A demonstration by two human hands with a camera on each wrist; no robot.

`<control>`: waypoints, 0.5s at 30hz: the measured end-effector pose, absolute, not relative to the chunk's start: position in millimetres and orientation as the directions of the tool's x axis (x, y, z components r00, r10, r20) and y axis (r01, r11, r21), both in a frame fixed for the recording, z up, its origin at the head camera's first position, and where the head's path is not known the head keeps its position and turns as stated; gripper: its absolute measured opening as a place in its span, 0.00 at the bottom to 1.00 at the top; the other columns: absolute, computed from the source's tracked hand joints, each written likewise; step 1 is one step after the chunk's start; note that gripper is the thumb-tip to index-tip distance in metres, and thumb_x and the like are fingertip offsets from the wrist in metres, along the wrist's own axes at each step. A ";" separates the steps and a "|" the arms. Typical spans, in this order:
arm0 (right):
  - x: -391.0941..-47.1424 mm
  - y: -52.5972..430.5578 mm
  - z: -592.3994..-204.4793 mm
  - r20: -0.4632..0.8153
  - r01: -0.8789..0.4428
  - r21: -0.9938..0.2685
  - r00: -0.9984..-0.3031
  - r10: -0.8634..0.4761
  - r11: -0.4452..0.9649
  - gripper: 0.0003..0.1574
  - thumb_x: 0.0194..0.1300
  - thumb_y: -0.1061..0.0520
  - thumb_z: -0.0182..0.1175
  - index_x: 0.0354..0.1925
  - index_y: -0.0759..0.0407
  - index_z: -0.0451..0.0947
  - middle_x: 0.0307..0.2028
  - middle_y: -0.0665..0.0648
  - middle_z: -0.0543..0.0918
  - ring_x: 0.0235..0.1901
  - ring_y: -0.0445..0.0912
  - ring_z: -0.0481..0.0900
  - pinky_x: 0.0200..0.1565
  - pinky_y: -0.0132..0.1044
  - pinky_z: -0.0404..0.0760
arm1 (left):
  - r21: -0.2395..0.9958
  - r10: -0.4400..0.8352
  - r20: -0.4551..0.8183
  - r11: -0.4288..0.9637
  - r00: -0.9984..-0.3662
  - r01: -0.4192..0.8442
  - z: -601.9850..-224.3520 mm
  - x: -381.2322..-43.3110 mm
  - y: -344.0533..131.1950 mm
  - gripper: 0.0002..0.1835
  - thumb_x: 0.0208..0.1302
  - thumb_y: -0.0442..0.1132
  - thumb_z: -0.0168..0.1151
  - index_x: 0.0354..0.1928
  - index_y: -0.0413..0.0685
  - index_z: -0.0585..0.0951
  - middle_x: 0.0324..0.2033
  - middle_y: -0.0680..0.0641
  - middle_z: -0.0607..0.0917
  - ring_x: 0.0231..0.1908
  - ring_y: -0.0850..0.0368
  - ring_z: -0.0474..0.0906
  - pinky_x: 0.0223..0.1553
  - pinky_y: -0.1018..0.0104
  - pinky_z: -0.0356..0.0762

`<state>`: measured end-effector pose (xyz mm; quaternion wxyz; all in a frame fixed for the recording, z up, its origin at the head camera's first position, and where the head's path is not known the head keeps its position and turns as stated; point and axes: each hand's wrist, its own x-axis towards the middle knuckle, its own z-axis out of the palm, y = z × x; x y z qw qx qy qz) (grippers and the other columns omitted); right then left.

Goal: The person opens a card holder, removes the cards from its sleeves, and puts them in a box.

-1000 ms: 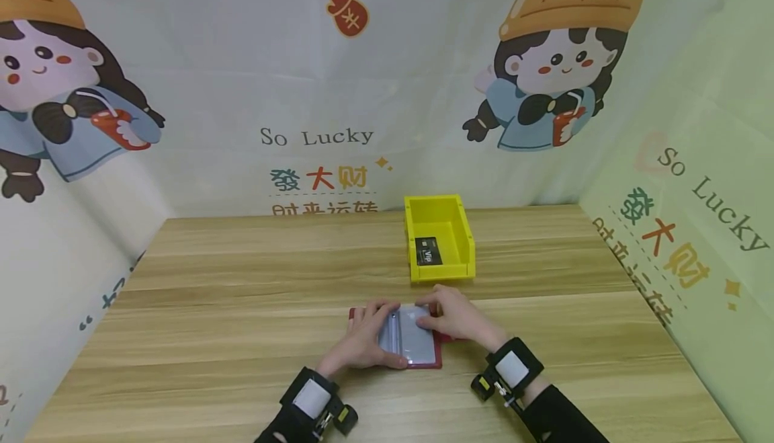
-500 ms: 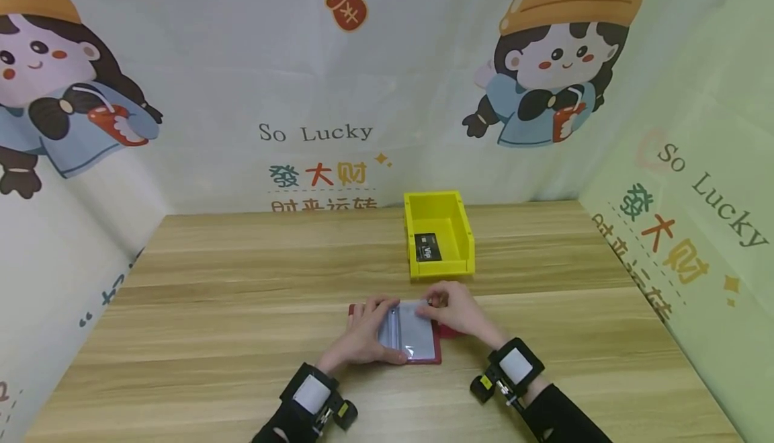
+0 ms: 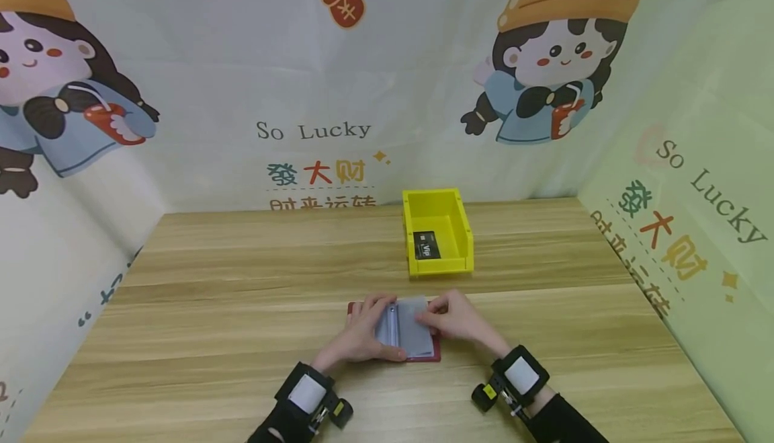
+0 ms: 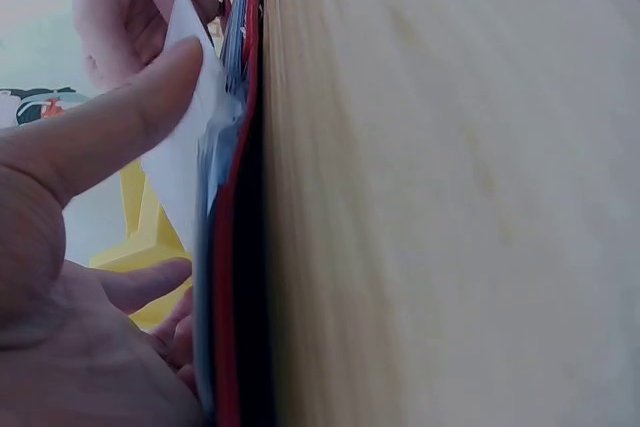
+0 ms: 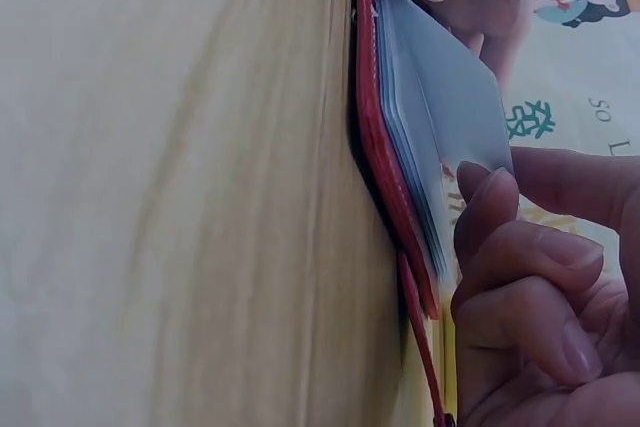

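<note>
A small red card holder (image 3: 437, 358) lies spread on the wooden table, with a stack of clear plastic sleeves inside. My left hand (image 3: 364, 335) rests across its left half, the straight thumb (image 4: 120, 122) against the sleeves near the front edge. With thumb and index finger my right hand (image 3: 459, 318) pinches the outer edge of one sleeve page (image 5: 455, 87), raised at a slant off the stack. In the right wrist view the other right fingers are curled and a thin red strap (image 5: 420, 337) hangs from the cover. The lower sleeves are partly hidden by my hands.
Behind the card holder stands a yellow bin (image 3: 441, 268), with a black card marked "Vip" (image 3: 426, 245) inside it at the front left. The wooden table (image 3: 254, 275) reaches to a printed cloth backdrop (image 3: 417, 93) at the back and sides.
The sleeve page has come up off the stack and tilts now, pinched by my right hand, which has shifted slightly. My left hand keeps its place on the holder.
</note>
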<state>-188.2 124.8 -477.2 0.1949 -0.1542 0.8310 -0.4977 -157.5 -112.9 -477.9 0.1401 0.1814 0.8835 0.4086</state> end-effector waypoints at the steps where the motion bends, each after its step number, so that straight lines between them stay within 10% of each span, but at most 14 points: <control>1: -187.4 125.3 -477.4 -0.169 -0.057 -0.892 -0.877 -0.449 0.448 0.18 0.73 0.57 0.64 0.28 0.67 0.85 0.20 0.46 0.75 0.18 0.37 0.65 0.23 0.28 0.63 | 0.779 0.438 -0.092 0.591 -0.894 0.209 -477.6 -157.4 -113.5 0.53 0.52 0.44 0.83 0.76 0.37 0.65 0.73 0.32 0.64 0.64 0.35 0.62 0.62 0.39 0.64; 15: -174.4 119.8 -483.7 -0.125 0.008 -0.973 -0.859 -0.497 0.231 0.37 0.87 0.46 0.43 0.31 0.76 0.75 0.15 0.47 0.68 0.13 0.36 0.62 0.19 0.28 0.59 | 0.841 0.267 0.106 0.490 -0.958 0.230 -470.7 -148.0 -117.9 0.14 0.68 0.31 0.67 0.53 0.33 0.83 0.47 0.37 0.85 0.44 0.49 0.79 0.46 0.63 0.77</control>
